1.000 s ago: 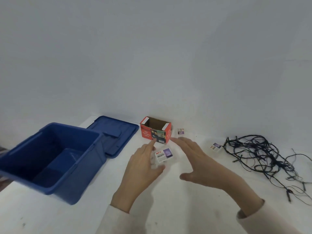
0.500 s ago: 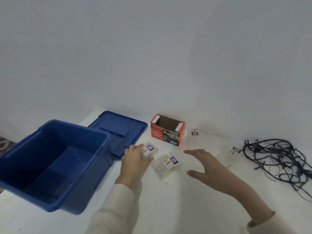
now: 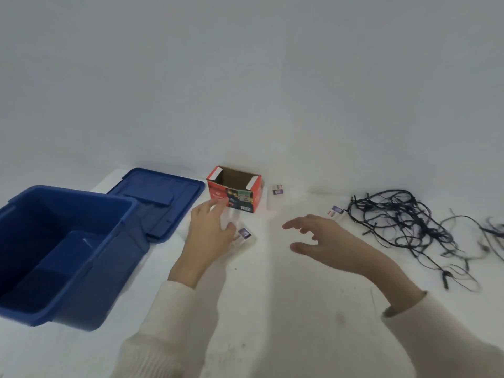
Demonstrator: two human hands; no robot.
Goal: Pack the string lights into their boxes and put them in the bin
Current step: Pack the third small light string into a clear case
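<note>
Neither hand has a firm hold. The left hand lies flat with relaxed fingers on a labelled clear packet, touching it. The right hand hovers with fingers spread, holding nothing.

By my reading the task has barely begun. The string lights lie in a loose black tangle on the white table, at about 3 o'clock from the hands and well apart from any box. The red cardboard box stands open-topped at 12 o'clock and looks empty, though its floor is partly hidden. The blue bin, at 9 o'clock, shows nothing inside. Untangling, boxing and binning all seem to remain.

The bin's lid lies flat at 11 o'clock, between bin and box. Two more small labelled packets sit near, one just right of the box and another at the edge of the tangle. That one could snag in the wires, and the knotted wires look like the main hindrance.
</note>
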